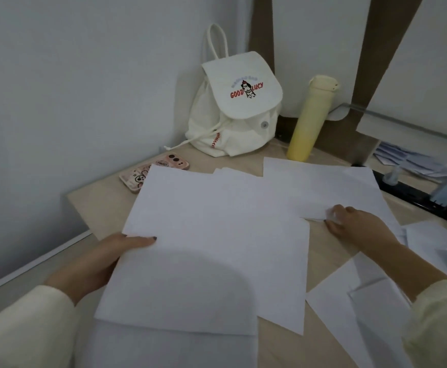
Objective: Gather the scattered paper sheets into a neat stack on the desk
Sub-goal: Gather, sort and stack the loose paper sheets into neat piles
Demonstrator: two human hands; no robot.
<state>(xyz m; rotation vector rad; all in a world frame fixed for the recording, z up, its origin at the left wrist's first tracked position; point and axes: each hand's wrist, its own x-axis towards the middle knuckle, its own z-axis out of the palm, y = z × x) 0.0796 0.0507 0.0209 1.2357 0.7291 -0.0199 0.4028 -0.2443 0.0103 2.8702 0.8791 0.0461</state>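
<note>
Several white paper sheets lie spread over the light wooden desk (102, 200). My left hand (102, 258) grips the left edge of the large top sheet (211, 248), thumb on top and fingers hidden under it. My right hand (355, 224) pinches the near corner of a sheet (323, 181) lying farther back on the right. More loose sheets (349, 309) lie at the front right, and others (434, 243) overlap at the right edge.
A white drawstring backpack (233, 107) stands at the back against the wall, with a yellow bottle (310, 120) to its right. A pink phone (153, 171) lies at the back left, partly under paper. A black strip with clips (424, 197) runs along the right.
</note>
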